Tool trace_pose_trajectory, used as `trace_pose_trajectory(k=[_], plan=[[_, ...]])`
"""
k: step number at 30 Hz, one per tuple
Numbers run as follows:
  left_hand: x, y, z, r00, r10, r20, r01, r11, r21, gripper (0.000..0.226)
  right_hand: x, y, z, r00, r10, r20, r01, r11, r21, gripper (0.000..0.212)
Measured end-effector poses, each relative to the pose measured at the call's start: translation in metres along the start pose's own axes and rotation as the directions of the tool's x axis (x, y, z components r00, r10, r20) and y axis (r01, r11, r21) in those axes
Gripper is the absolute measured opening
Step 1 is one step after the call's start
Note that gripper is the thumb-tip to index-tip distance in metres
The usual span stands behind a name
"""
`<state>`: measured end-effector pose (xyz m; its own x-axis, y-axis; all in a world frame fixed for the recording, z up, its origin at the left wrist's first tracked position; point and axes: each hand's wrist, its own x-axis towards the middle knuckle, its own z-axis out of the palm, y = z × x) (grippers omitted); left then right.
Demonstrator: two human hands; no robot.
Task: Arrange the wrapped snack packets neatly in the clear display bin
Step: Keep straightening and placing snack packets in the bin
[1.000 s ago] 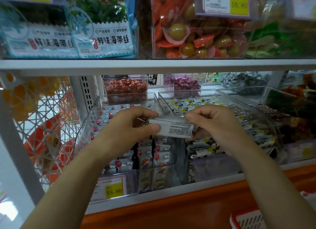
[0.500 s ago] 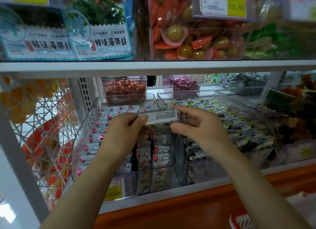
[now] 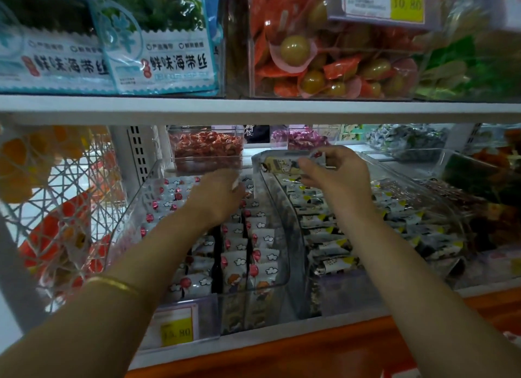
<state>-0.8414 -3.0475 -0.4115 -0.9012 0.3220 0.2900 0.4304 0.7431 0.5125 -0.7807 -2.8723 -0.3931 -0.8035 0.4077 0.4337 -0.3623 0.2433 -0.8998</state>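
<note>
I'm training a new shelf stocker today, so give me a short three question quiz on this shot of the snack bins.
1. True or false: the right hand holds a packet.
2. The yellow tag on the front of the left bin reads: A) 10.80 B) 15.80 C) 18.50
3. Which wrist wears the bangle?

Key: 1 true; 2 B; 3 the left wrist.
</note>
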Motion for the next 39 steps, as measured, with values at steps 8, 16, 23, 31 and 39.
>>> trace_pose_trajectory(k=[8,16,23,31,39], plan=[[0.043,-0.008,0.030,0.953,0.029,0.303,-0.149,0.913,0.380,0.045,0.025,0.010,0.014,0.999,0.023,0.048,-0.023,1.000,-0.004,0.016],[0.043,-0.019,0.031,0.969,-0.026,0.247,-0.080,0.909,0.410,0.052,0.041,0.013,0.030,0.987,-0.108,0.123,0.129,0.975,-0.179,0.015],[0.038,-0.018,0.027,0.963,-0.011,0.270,-0.102,0.911,0.400,0.039,0.051,0.021,0.042,0.961,-0.225,0.162,0.268,0.907,-0.326,0.017],[0.015,-0.018,0.019,0.964,0.080,0.254,-0.161,0.934,0.320,0.046,0.069,0.013,0.067,0.834,-0.237,0.498,0.530,0.591,-0.608,0.021],[0.004,-0.031,0.009,0.975,0.152,0.163,-0.196,0.931,0.306,0.038,0.072,0.018,0.102,0.661,0.191,0.726,0.705,0.176,-0.687,0.023]])
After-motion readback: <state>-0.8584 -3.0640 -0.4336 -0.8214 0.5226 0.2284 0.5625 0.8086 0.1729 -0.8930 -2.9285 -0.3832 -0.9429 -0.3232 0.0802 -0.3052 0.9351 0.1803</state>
